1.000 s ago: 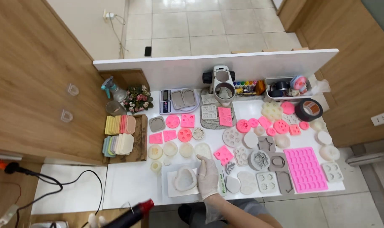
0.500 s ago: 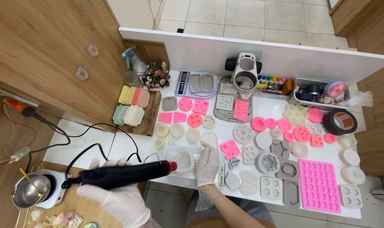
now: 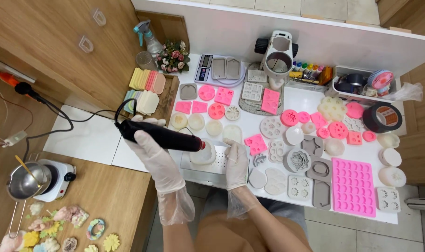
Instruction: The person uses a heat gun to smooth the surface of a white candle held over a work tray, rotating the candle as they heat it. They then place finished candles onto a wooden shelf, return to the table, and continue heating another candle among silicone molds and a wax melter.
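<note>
- The left hand [image 3: 151,147], in a thin clear glove, is wrapped around a black heat gun [image 3: 160,136] and grips it firmly.
- The heat gun is a slim, dark cylinder lying nearly level, with a small red-tipped nozzle at its right end; a black cord runs from its back end off to the left.
- The nozzle sits right at a white mould [image 3: 204,153], a rounded, pale, glossy block.
- The mould rests on a white perforated tray [image 3: 215,164] at the near edge of the white table [image 3: 88,137], in front of the person.
- The right hand [image 3: 236,161], also gloved, lies flat with loose fingers on the tray, just beside the mould, gripping nothing.
- Pink and white silicone moulds spread over the table to the right, among them a large pink tray mould [image 3: 353,186].
- A small metal pot [image 3: 24,182] stands on a hotplate at lower left.
</note>
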